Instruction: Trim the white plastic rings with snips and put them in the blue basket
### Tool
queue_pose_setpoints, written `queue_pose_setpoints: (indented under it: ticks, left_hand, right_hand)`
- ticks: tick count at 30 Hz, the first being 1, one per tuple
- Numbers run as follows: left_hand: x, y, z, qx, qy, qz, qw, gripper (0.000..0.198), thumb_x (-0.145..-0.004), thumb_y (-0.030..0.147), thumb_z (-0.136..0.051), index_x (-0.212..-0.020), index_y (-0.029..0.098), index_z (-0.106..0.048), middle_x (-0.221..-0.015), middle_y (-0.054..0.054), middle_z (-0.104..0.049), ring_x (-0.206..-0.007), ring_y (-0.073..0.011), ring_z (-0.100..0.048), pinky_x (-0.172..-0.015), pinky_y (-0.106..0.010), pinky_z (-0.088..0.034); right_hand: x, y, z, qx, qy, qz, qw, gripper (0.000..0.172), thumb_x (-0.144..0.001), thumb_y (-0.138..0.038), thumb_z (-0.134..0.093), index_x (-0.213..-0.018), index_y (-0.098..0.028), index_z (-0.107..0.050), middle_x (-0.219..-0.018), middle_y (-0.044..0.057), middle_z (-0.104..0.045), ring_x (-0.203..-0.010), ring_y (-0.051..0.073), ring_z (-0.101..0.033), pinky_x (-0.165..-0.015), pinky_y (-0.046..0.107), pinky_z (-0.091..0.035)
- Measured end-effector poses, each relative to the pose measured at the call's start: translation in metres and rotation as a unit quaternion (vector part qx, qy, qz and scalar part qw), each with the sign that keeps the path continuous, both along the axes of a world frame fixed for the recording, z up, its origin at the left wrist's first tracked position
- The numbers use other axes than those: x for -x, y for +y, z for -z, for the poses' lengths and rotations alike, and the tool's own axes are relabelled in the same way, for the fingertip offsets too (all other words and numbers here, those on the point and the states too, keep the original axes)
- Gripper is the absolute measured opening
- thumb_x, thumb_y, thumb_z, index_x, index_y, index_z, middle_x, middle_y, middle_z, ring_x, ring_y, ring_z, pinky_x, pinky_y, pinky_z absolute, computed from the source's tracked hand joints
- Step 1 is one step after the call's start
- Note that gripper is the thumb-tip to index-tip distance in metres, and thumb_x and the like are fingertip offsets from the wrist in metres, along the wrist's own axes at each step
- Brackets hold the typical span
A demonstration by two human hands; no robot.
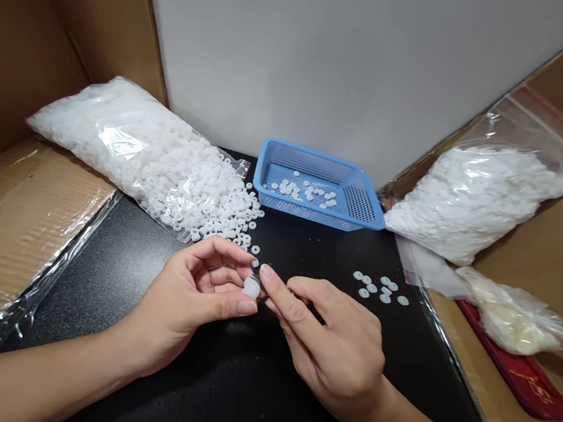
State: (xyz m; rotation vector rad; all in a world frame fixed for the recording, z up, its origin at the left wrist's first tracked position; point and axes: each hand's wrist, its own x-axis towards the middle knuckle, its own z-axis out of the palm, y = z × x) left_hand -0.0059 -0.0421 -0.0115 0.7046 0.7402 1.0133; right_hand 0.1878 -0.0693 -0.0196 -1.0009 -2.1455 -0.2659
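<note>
Two half-curled hands (186,295) (339,345) close together

Basket (359,205) behind right hand (337,344), ring bag (130,144) left, loose discs (385,298) right

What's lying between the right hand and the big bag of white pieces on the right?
In the head view, a loose group of small white discs lies on the black tabletop between the right hand and that bag.

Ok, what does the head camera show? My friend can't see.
A person's left hand holds a white disc beside the right hand, over a black table. Beyond them, a blue basket holds white pieces, between a bag spilling white rings on the left and another bag on the right.
</note>
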Motion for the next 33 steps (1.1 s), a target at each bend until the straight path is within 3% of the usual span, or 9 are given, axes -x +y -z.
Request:
queue_pose_setpoints:
  ticks: [10,23,33]
  left_hand:
    - [0.0004,0.0,-0.0007,-0.013,0.005,-0.014,1.0,0.036,-0.056,0.004,-0.094,-0.083,0.017,-0.073,-0.073,0.001,-0.075,-0.066,-0.01,-0.072,-0.067,-0.016,-0.06]
    - [0.0013,0.0001,-0.0009,-0.017,-0.007,-0.003,1.0,0.033,-0.059,0.003,-0.094,-0.082,0.018,-0.076,-0.071,0.001,-0.077,-0.066,-0.0085,-0.073,-0.068,-0.013,-0.06]
    - [0.0011,-0.0007,0.0006,-0.026,-0.01,-0.003,1.0,0.033,-0.059,0.002,-0.093,-0.082,0.018,-0.075,-0.073,0.002,-0.076,-0.067,-0.0079,-0.073,-0.066,-0.012,-0.059]
  right_hand:
    - [0.0004,-0.0008,-0.0006,0.01,0.027,-0.004,1.0,0.046,-0.094,-0.007,-0.06,-0.139,-0.018,-0.063,-0.078,0.003,-0.068,-0.066,0.013,-0.063,-0.06,0.025,-0.049]
    - [0.0005,0.0,0.0003,0.0,0.018,-0.007,1.0,0.046,-0.094,-0.007,-0.06,-0.14,-0.017,-0.062,-0.077,0.003,-0.068,-0.066,0.014,-0.064,-0.06,0.024,-0.049]
    - [-0.0007,-0.0017,0.0009,0.002,0.017,-0.008,1.0,0.034,-0.096,-0.006,-0.059,-0.128,-0.013,-0.068,-0.077,0.004,-0.068,-0.067,0.013,-0.062,-0.061,0.024,-0.048]
